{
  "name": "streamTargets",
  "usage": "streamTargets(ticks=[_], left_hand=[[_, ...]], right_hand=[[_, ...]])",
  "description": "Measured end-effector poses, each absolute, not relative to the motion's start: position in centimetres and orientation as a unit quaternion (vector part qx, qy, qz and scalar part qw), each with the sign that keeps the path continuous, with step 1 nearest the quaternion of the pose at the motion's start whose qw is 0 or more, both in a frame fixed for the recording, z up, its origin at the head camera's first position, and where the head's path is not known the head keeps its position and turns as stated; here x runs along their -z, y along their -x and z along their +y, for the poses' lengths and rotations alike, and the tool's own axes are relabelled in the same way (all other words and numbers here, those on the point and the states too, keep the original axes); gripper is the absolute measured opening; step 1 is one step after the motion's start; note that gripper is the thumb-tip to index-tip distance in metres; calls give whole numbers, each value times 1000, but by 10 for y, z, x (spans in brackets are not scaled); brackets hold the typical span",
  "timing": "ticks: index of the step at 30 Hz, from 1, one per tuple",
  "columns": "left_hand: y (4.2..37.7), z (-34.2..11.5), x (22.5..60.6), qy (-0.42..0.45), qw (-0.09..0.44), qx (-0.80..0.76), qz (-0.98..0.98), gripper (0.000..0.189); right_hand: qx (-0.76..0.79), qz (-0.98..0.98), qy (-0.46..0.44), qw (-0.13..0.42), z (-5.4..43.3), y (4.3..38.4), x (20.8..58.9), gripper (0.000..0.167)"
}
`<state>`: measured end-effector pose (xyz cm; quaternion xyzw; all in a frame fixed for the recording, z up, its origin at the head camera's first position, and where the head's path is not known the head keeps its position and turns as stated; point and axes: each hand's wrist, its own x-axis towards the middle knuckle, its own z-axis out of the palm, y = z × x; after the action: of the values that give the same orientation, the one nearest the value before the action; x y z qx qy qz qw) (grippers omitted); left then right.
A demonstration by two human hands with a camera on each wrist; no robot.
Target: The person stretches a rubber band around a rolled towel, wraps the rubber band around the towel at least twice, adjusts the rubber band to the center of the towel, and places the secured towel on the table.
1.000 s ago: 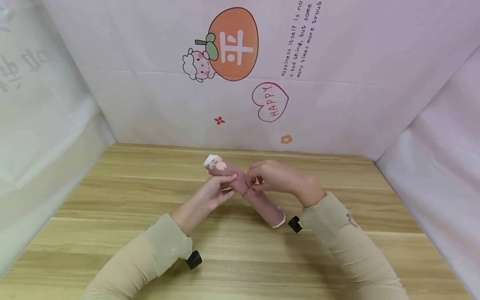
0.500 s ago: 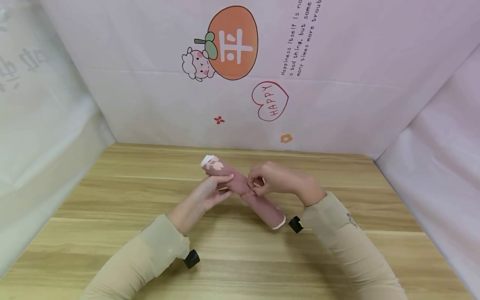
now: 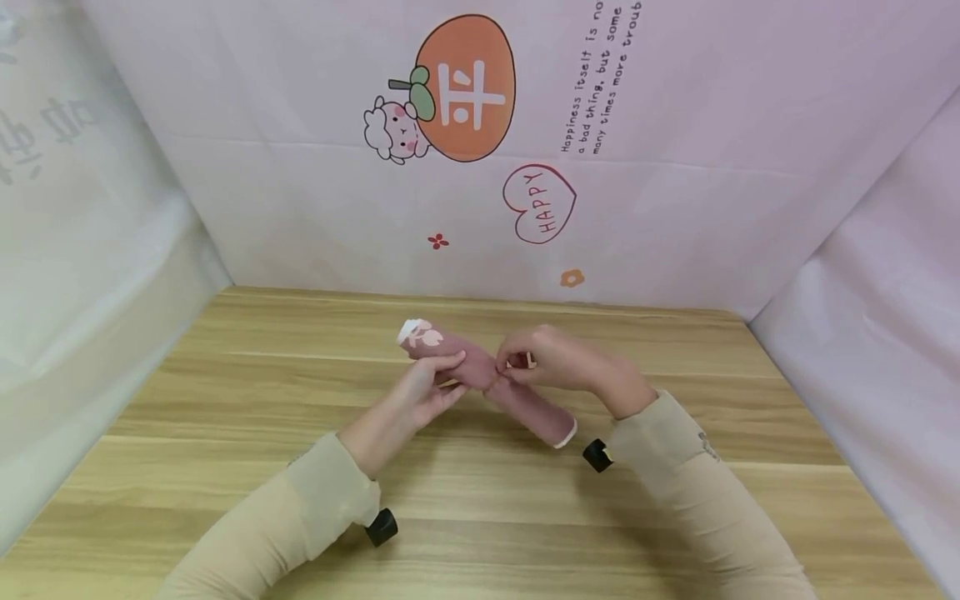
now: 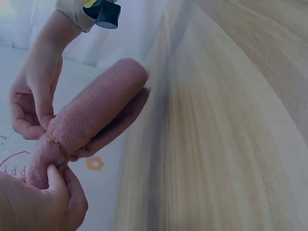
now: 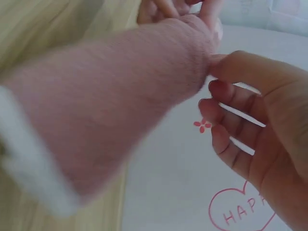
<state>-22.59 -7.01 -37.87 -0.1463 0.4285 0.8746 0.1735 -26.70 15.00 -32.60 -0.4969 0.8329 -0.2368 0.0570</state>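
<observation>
A dusty-pink rolled towel (image 3: 534, 413) with white edging at its ends and a pale flower print at the far-left end is held slanting above the table. My left hand (image 3: 426, 389) grips it left of the middle, thumb on top and fingers beneath. Around its narrowed middle runs a thin orange-brown rubber band (image 4: 53, 139), plainest in the left wrist view. There, my right hand (image 3: 553, 360) pinches the band with thumb and index finger. In the right wrist view its other fingers (image 5: 231, 144) curl loosely beside the towel.
A wood-grain table (image 3: 465, 517) lies below. Behind it rises a white printed cloth (image 3: 315, 217), with more white cloth at both sides. Black camera mounts (image 3: 382, 527) show at the cuffs.
The towel's left end has shifted left and slightly nearer, and its right end has risen a little. My left hand has moved slightly left; my right hand keeps its pinch at the middle.
</observation>
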Motion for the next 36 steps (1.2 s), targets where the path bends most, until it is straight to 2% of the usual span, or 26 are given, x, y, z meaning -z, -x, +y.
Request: streamTargets(ticks=[4,8,15,20,28,36], left_hand=[[226,-71,379,162,158,-893,389,15],[226,-70,380,168,148,-906,360,17],[224,-71,381,153,133,-920,336,20],[221,-76,384,143,128,-925,329,21],[221,-83,382,120,133,-921,347,26],[226,-102,383,130,142,-906,378,60]], right_hand=[[253,842,475,51,158,264,331,13],[264,852,449,52,168,262,337,23],[329,852,388,126,182,259,346,51],[358,845,359,171,188,259,354,61],[357,850,351,166,195,263,358,54],[360,852,340,169,202,267,362,50]])
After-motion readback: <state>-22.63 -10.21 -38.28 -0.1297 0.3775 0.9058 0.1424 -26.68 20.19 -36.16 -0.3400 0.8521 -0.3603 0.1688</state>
